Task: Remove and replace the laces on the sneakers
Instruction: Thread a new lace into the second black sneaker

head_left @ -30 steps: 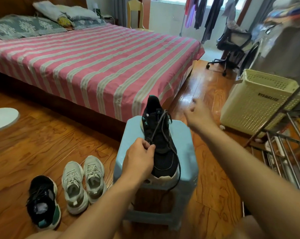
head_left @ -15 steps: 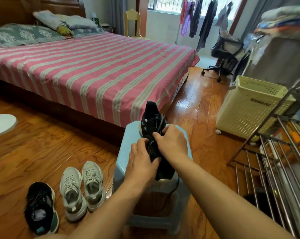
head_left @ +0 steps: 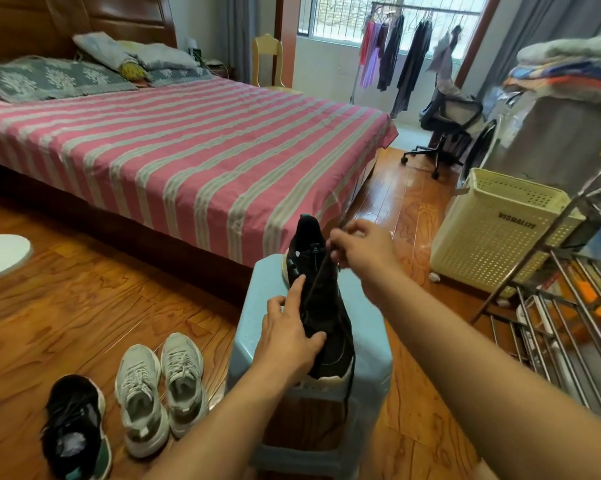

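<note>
While the black sneaker [head_left: 321, 306] lies on the light blue stool [head_left: 368, 341] in the lower middle of the frame, its toe points away toward the bed [head_left: 174, 150]. The left hand [head_left: 288, 336] rests on the near part of the shoe, with the thumb on the right side and one finger reaching up along the left side. The right hand [head_left: 363, 249] is above the toe end and pinches the dark lace [head_left: 318, 277] between thumb and fingers. The lace runs tight from that hand down along the top of the shoe. Another bit of lace hangs down over the near edge of the stool. The two hands are apart, one at each end of the shoe.

On the wood floor at the lower left sit two pale sneakers [head_left: 160, 386] side by side, and just left of them a second black sneaker [head_left: 74, 427]. A cream laundry basket [head_left: 500, 233] stands at the right, near a metal rack [head_left: 569, 306].
</note>
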